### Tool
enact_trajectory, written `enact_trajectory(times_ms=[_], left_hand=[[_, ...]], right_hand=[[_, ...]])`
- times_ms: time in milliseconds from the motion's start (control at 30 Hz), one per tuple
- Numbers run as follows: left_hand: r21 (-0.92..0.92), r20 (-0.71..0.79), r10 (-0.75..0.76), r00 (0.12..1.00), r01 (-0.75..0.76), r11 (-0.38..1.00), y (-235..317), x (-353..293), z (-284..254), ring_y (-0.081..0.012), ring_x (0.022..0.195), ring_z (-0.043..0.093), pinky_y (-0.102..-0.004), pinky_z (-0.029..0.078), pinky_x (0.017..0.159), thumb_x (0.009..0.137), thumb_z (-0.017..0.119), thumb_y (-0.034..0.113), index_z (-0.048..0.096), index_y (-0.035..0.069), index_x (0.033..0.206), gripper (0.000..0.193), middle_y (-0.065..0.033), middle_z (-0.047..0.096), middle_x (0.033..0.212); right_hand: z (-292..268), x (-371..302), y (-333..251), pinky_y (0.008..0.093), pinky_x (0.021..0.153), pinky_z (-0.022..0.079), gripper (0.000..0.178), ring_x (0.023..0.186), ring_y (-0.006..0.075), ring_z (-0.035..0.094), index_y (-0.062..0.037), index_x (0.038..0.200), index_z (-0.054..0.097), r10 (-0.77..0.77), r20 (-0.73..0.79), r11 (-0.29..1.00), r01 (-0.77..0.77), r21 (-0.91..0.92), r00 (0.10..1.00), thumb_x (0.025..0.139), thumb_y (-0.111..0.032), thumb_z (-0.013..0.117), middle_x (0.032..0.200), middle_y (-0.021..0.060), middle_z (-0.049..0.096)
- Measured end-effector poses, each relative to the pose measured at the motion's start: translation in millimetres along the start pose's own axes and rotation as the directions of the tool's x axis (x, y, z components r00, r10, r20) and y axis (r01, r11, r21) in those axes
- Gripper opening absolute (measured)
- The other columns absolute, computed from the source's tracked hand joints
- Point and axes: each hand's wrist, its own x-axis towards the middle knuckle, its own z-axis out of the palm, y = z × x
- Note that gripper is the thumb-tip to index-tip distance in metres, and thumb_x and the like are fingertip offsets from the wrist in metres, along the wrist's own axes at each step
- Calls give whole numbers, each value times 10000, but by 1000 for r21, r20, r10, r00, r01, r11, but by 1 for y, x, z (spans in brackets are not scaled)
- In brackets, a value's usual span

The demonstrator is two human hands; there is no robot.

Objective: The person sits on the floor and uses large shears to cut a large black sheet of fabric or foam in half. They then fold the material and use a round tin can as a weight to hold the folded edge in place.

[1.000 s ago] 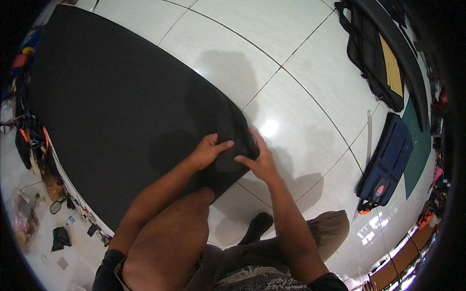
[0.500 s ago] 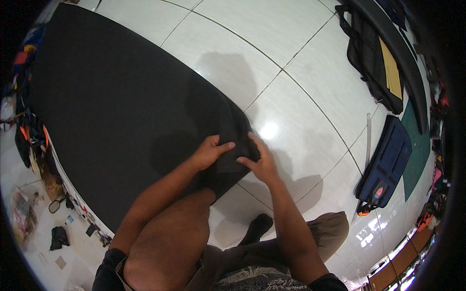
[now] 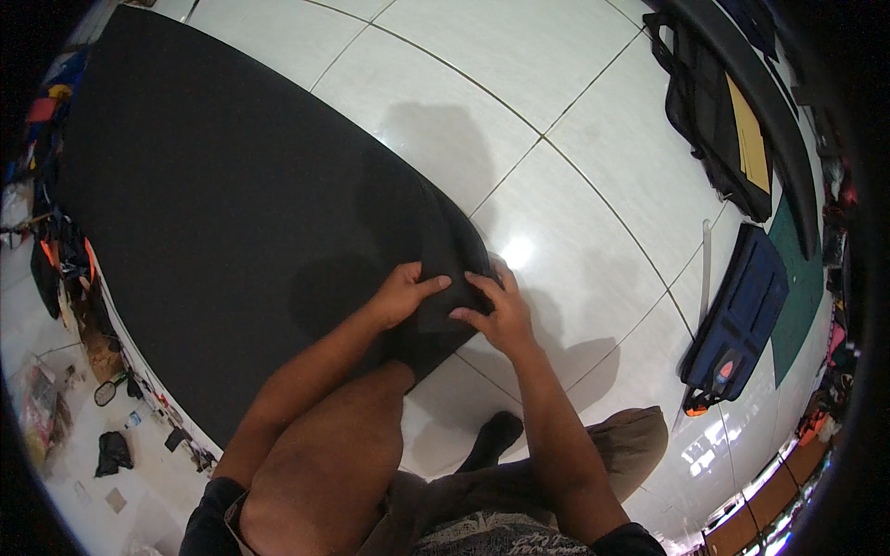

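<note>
A large black sheet [image 3: 232,185] of smooth material covers the floor on the left, its right end lifted into a curled flap. My left hand [image 3: 399,295] grips the flap's left side, thumb lying on top and pointing right, the other fingers partly hidden by the material. At the flap's right edge, my right hand [image 3: 503,315] holds the sheet, with thumb and forefinger on its upper face and the remaining fingers over the outer edge. My bare knee [image 3: 324,445] is bent beside the sheet's near edge.
White floor tiles [image 3: 575,195] extend to the right. A navy pouch [image 3: 739,315], a clear strip [image 3: 706,269], a green mat [image 3: 793,315] and a black bag [image 3: 714,130] with tan card [image 3: 749,139] lie there. Clutter and a black plastic bag [image 3: 113,454] sit at left.
My right hand's fingers have shifted: the forefinger now lies on the flap and the others reach over the edge. My left hand has hardly moved.
</note>
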Motion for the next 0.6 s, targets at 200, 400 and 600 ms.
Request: enact_trajectory(times_ms=[200, 400, 600], left_hand=[[1, -15, -24, 1000, 24, 1000, 16, -9, 8, -129, 833, 652, -276, 538, 755, 940, 678, 190, 664, -25, 1055, 245, -61, 709, 978], [39, -19, -39, 999, 40, 998, 20, -12, 7, -130, 847, 654, -277, 542, 783, 947, 665, 178, 661, -17, 1084, 238, -60, 710, 994], [-126, 52, 0, 999, 6, 992, -4, 0, 0, -125, 842, 659, -278, 550, 778, 954, 650, 166, 668, -12, 1076, 217, -64, 715, 1000]], right_hand=[[6, 1, 8, 460, 1037, 468, 725, 1328, 403, 461, -126, 1277, 624, 57, -209, 970, -5, 242, 976, 684, -471, 860, 1492, 247, 355], [-2, -6, -7, 475, 1081, 425, 754, 1396, 406, 377, -142, 1287, 630, -55, -22, 996, 54, -68, 998, 651, -460, 880, 1523, 245, 320], [4, -3, 4, 455, 1100, 416, 629, 1411, 369, 367, -133, 1245, 675, -30, -48, 998, 32, 49, 998, 684, -323, 886, 1522, 213, 338]])
